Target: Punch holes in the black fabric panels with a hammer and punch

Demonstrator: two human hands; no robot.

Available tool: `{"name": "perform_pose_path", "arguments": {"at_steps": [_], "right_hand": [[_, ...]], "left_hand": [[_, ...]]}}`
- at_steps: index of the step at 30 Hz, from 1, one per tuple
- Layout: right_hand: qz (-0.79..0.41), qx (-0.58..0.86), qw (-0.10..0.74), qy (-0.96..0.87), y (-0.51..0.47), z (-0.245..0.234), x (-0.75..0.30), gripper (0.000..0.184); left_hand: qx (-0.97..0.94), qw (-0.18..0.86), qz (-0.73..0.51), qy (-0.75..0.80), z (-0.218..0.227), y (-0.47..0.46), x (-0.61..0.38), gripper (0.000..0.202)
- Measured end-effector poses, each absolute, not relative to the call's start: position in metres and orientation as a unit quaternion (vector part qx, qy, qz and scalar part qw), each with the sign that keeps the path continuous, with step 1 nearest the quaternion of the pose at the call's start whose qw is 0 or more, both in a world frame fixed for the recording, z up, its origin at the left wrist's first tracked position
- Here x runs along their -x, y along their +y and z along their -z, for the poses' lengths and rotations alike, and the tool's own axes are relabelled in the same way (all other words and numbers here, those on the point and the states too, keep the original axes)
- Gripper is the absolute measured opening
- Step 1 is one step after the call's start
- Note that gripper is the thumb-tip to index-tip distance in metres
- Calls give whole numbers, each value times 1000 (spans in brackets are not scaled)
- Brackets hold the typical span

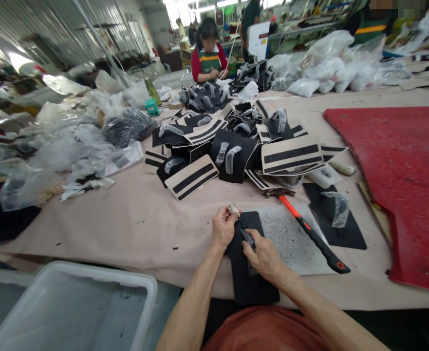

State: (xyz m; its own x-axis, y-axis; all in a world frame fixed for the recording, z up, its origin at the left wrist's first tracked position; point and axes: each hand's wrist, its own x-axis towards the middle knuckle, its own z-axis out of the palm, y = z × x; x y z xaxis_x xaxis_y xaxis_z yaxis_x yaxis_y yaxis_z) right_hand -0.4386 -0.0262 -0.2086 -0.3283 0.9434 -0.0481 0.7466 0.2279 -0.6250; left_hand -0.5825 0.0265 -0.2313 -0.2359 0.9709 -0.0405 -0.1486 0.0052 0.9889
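Item: your left hand (224, 228) pinching a small whitish piece (233, 210), your right hand (267, 256) grasping the strap (247, 237) of one black panel (254, 288), an orange-and-black hammer (302, 223) lying across a grey slab (285, 243).

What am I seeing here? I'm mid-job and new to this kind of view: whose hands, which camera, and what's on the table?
There is no machine: these are a person's own bare hands. The single picture comes from a camera worn on their head, looking forward and down.

The left hand pinches a small whitish piece by a black panel. The right hand has its fingers at a plastic-wrapped strip on that panel; how firmly is unclear.

On the covered table, a hammer lies partly over a speckled grey board. Beyond are piled panels; rightward, a red sheet.
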Motion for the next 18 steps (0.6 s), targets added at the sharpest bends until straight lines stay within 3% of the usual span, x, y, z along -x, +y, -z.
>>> {"name": "perform_pose_path", "arguments": {"at_steps": [18], "right_hand": [[-266, 580, 139, -757, -23, 202, 447, 34]], "left_hand": [[-457, 421, -540, 568, 240, 23, 590, 14]]}}
